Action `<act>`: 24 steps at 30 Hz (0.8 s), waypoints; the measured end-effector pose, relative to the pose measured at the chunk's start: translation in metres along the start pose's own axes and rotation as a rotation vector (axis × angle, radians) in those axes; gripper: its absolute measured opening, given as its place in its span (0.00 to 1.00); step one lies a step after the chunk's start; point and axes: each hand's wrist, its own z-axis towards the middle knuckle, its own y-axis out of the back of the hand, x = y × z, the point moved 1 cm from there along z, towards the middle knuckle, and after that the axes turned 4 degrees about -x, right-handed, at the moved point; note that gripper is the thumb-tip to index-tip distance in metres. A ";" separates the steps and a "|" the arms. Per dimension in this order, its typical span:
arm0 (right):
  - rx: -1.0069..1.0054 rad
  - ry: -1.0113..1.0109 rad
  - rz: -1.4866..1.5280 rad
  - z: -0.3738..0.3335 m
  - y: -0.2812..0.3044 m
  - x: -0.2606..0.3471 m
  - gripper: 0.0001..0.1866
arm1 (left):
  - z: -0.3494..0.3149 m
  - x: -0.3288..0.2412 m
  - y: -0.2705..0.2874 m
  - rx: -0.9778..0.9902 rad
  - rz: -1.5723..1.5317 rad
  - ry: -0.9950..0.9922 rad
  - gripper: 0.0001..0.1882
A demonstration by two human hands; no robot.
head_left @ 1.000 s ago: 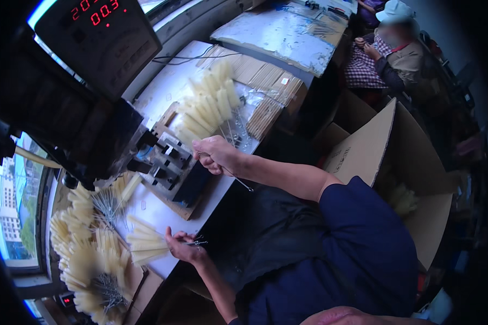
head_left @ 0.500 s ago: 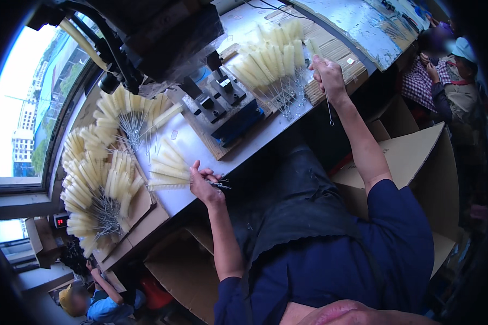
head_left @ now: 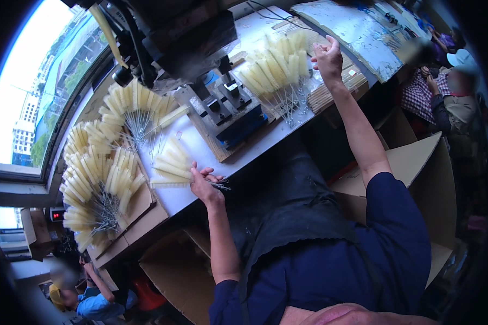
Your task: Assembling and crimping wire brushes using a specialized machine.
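Observation:
My left hand (head_left: 204,187) is closed around the wire handles of a small fan of bottle brushes (head_left: 171,167). Their pale yellow bristle heads spread leftward over the white table, and the looped wire ends stick out to the right of my fingers. At the far right of the table, my right hand (head_left: 329,63) is raised with its fingers apart and nothing visible in it. Just left of it lies a pile of similar brushes (head_left: 265,70), wire loops pointing toward me. Between the hands stands a machine fixture (head_left: 222,111) with dark metal blocks on a blue base.
More brushes (head_left: 103,187) are heaped on cardboard at the left, with another fanned bunch (head_left: 138,103) behind. The dark machine head (head_left: 184,40) overhangs the fixture. Open cardboard boxes (head_left: 385,168) stand beside my lap. Other people sit at far right and lower left.
My right hand has let go of the single brush it held by the right pile; its fingers have spread and it has moved slightly up. The left hand keeps its bunch. The view has shifted slightly.

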 end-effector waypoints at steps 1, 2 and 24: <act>-0.068 -0.038 0.047 0.015 0.012 -0.003 0.35 | 0.001 0.002 0.005 0.003 -0.015 -0.016 0.22; -0.146 -0.065 0.095 0.039 0.032 -0.010 0.36 | 0.003 0.004 0.008 0.002 -0.055 -0.011 0.21; 0.279 -0.212 -0.157 0.230 0.253 -0.080 0.13 | -0.024 0.004 0.004 -0.018 -0.167 -0.104 0.08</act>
